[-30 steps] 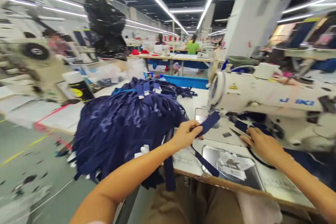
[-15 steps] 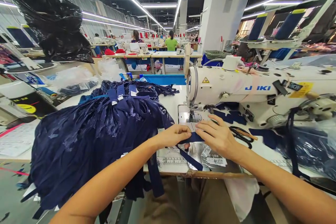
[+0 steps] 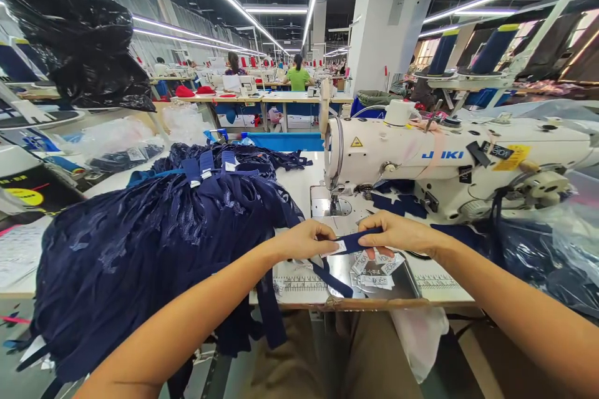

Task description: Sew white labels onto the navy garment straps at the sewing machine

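A navy fabric strap (image 3: 352, 243) is stretched between my two hands, in front of the sewing machine's needle area (image 3: 334, 204). My left hand (image 3: 306, 240) pinches its left end, where a small white label (image 3: 340, 246) shows beside the thumb. Thumb on top, my right hand (image 3: 397, 232) grips the strap's other end. A narrow navy strip (image 3: 333, 279) hangs below the left hand onto the table. Under the right hand, several loose white labels (image 3: 374, 271) lie on a shiny metal plate (image 3: 407, 287).
A large heap of navy straps (image 3: 154, 249) covers the left side and hangs over the table edge. The white sewing machine (image 3: 397, 146) stands to the right. Navy pieces in clear plastic (image 3: 538, 255) lie at far right. A black plastic bag (image 3: 79, 31) hangs upper left.
My right hand has gone from lying over the strap with extended fingers to pinching its end. The white label by my left thumb has come into sight. The view has shifted slightly right.
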